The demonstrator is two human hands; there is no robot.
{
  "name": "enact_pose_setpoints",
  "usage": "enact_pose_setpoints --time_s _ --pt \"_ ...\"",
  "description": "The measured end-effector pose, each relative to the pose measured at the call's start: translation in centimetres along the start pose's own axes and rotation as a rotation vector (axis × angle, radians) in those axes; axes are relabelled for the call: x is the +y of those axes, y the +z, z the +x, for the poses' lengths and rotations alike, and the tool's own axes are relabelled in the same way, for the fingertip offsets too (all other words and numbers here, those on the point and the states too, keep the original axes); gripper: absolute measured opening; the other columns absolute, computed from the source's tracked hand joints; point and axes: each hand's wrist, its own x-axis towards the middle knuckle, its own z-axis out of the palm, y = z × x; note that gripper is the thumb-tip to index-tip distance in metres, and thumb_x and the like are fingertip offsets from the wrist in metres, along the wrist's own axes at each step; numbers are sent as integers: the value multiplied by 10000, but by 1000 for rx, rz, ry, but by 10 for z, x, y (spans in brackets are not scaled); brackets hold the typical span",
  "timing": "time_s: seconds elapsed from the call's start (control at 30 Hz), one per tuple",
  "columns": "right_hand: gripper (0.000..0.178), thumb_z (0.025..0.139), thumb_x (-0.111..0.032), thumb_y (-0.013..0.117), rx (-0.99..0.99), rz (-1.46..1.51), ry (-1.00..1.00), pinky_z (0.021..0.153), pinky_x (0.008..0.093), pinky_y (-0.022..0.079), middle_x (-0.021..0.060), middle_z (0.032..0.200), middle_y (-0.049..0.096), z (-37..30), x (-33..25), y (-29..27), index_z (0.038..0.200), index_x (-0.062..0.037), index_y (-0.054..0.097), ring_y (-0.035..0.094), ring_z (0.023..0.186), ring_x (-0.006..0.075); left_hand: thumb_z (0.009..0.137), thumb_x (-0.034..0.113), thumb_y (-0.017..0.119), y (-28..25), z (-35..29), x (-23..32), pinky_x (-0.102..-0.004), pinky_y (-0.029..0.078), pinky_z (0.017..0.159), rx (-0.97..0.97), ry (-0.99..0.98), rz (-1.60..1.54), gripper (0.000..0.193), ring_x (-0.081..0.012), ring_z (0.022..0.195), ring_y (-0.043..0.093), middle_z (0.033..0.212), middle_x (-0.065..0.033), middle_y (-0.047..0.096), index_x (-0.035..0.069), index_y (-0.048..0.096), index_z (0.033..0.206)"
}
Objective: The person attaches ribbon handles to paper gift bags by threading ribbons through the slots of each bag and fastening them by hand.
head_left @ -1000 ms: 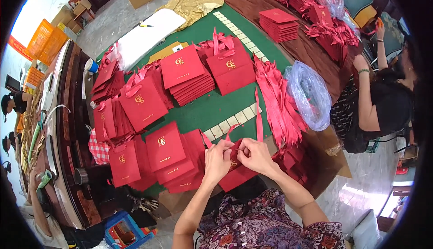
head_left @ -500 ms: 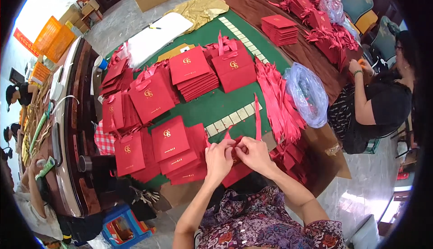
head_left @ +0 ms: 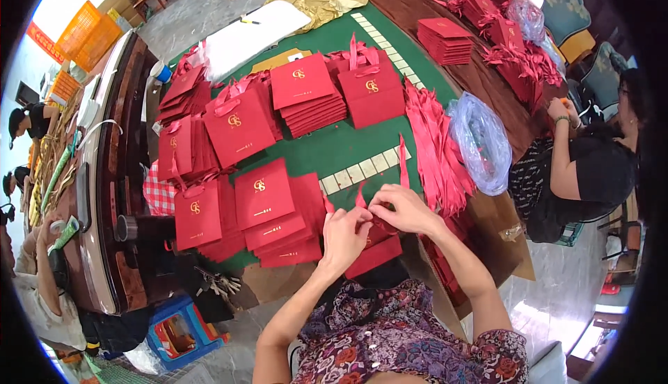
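Note:
At the near edge of the green table, my left hand (head_left: 346,234) and my right hand (head_left: 403,209) meet over a red paper gift bag (head_left: 374,255). Fingers of both hands are pinched on the bag's red ribbon (head_left: 360,195), whose ends poke up past my fingertips. The exact spot under the fingers is hidden. Left of my hands lies a fanned stack of flat red bags (head_left: 263,193) with gold print. To the right, a heap of loose red ribbons (head_left: 438,151) hangs toward the table's near side.
More bag stacks (head_left: 306,92) fill the far side, some with ribbon handles. A clear blue plastic bag (head_left: 480,144) sits beside the ribbons. A row of cream tiles (head_left: 365,170) crosses the green cloth. A co-worker (head_left: 591,154) sits at right; a dark cup (head_left: 136,229) stands at left.
Both hands have risen a little over the bag, and my right hand has turned slightly, its fingers still pinched. More of the bag's lower part shows. The whole view has shifted somewhat.

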Motion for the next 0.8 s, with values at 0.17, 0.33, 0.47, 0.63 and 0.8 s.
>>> enact_pose_setpoints --time_s 0.17,0.33,0.47,0.63,0.8 --pt "249 879 -257 664 -304 39 43 794 391 503 135 890 678 19 13 -20 994 -41 709 657 893 297 762 66 722 3 -3 17 -378 419 715 125 186 104 92 -226 754 574 778 -21 688 102 699 843" --pt "239 912 -222 668 -501 262 -161 803 363 488 96 919 655 25 30 -25 1062 -39 703 626 877 228 781 51 698 2 1 10 -382 414 717 147 331 112 93 -239 787 563 793 -32 638 94 705 863" --pt "222 917 -196 667 -569 301 -130 792 351 478 84 896 624 24 29 -26 1067 -34 694 596 842 224 783 39 691 3 1 5 -385 407 714 143 391 110 101 -248 787 559 787 -37 611 100 704 862" --pt "162 950 -153 606 -510 308 -115 787 324 474 85 904 589 25 34 -19 1026 -20 657 588 867 194 756 35 711 6 6 3 -382 390 713 171 370 73 143 -244 795 550 779 -37 591 99 669 877" --pt "188 944 -180 571 -194 340 40 806 361 482 127 905 601 21 24 0 987 -2 610 609 899 248 746 20 699 2 11 -3 -386 377 726 105 276 35 146 -251 798 546 792 -36 599 104 639 849"
